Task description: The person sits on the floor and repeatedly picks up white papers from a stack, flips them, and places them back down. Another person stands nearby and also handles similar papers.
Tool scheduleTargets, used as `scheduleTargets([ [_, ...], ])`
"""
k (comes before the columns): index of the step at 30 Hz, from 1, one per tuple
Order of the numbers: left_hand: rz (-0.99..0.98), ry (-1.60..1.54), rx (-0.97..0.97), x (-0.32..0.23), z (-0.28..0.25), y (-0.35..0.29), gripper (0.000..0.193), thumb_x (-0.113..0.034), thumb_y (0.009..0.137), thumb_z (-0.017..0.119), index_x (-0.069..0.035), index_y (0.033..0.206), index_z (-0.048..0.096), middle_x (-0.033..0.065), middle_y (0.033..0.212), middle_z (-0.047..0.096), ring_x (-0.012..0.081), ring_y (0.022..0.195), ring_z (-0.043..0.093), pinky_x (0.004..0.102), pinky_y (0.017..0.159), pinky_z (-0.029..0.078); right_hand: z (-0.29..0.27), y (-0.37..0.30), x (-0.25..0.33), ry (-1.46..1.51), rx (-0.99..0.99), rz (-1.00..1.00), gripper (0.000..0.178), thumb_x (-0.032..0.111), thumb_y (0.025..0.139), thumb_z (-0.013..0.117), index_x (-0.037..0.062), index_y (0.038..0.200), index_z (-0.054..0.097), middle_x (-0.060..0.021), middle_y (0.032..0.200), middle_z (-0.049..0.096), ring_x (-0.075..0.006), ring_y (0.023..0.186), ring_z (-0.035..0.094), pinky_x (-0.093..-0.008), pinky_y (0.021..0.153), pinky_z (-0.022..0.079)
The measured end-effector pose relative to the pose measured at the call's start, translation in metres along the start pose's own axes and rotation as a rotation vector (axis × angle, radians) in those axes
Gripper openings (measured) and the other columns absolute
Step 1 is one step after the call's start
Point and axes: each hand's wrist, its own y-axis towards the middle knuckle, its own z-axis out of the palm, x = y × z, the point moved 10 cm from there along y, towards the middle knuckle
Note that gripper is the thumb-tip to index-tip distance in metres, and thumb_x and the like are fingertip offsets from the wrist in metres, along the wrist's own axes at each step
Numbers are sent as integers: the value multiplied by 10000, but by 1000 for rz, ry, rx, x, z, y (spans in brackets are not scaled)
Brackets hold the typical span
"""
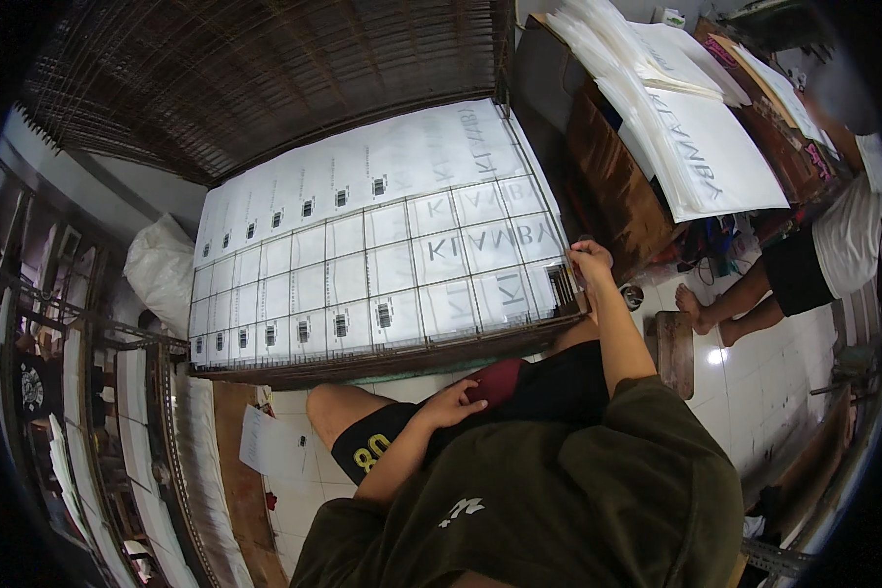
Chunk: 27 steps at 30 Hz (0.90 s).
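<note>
A large wire-grid rack (pixel 265 367) lies flat before me, covered by white translucent printed sheets (pixel 363 245). My right hand (pixel 590 263) pinches the rack's near right corner, fingers closed on the edge of the wire frame. On my lap, my left hand (pixel 453 402) rests with fingers curled, touching a dark red cloth (pixel 500 377) on my black shorts. It holds nothing that I can see.
Another stack of wire racks (pixel 265 78) rises behind. A table at upper right carries piled white sheets (pixel 696 127). A seated person's bare legs (pixel 745 299) are at right, beside a small wooden stool (pixel 673 351). Shelving with sheets (pixel 98 431) stands at left; a paper (pixel 276 446) lies on the tiled floor.
</note>
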Motion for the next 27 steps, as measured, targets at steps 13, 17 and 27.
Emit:
scheduleTargets([
  [13, 40, 5, -12, 3, 1, 2, 676, -475, 813, 655, -49, 1294, 445, 85, 818, 570, 165, 750, 553, 281, 676, 460, -10, 2, 23, -146, -115, -170, 146, 29, 703, 675, 31, 821, 591, -33, 705, 594, -107, 630, 530, -237, 589, 431],
  [17, 15, -6, -6, -1, 0, -2, 680, -482, 815, 649, -48, 1295, 442, 90, 825, 575, 172, 759, 556, 281, 686, 459, -10, -6, 30, -273, -135, -260, 165, 51, 712, 678, 23, 856, 603, -49, 736, 611, -130, 668, 554, -257, 629, 450],
  [27, -11, -15, 14, 4, 1, 2, 719, -530, 803, 635, -53, 1301, 432, 104, 851, 578, 195, 790, 555, 297, 711, 457, -14, -31, 47, -534, -282, -385, 307, 171, 746, 673, 38, 1016, 610, -183, 921, 628, -294, 882, 598, -395, 764, 460],
])
